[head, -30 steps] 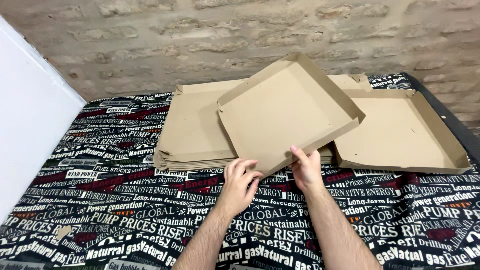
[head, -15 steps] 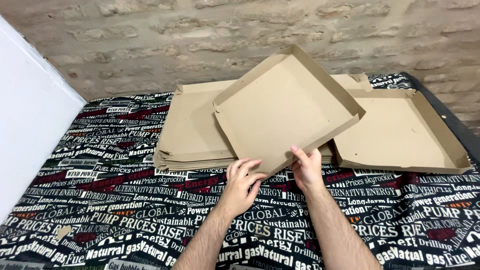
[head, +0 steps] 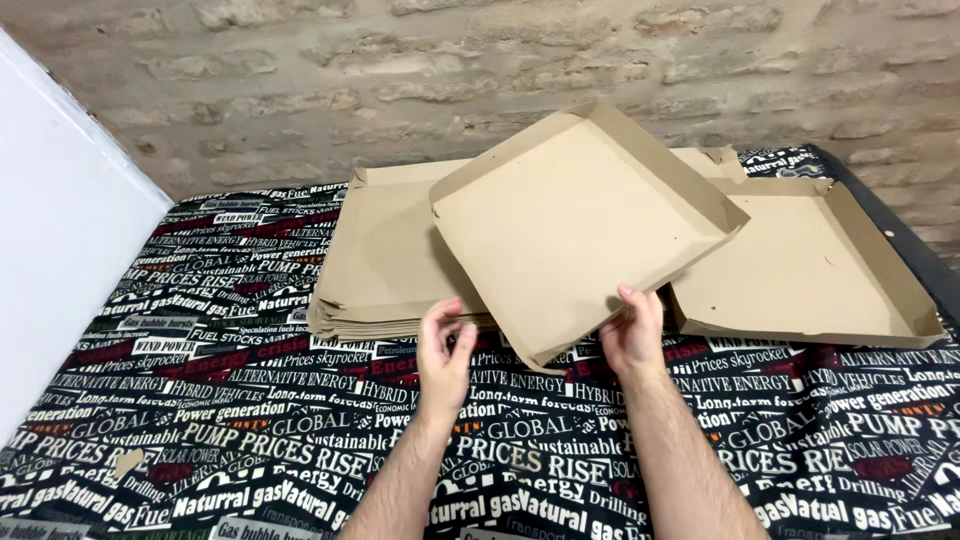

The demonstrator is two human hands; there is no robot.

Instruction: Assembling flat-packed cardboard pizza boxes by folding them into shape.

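Two bare forearms come up from the near edge of the cloth (head: 250,440), a black cover printed all over with white and red lettering that spreads across the whole table. A small tan scrap (head: 127,462) lies on the cloth near the near left corner.

The left hand (head: 443,352) is raised, fingers loosely spread, fingertips at the near left edge of the tray (head: 575,225); whether it grips or only touches cannot be told. The right hand (head: 633,335) is clamped on the tray's near right edge, thumb on top, fingers hidden beneath. The hands stand apart, with the tray's near corner between them.

The tray is a shallow square of brown cardboard with folded-up walls, lifted off the surface and tilted, its near corner low and its far corner high against the wall. It hangs over the middle of the table, above the inner edges of the things behind it.

Left of centre, under the tray's left part, a stack (head: 385,260) of flat unfolded cardboard blanks lies on the cloth, edges layered at the near side. Toward the right edge sits a second folded box (head: 800,270), open upward, walls standing, resting flat just beside the stack.

Beyond the far edge rises a rough brick wall (head: 300,90). A white panel (head: 60,250) runs along the left edge.
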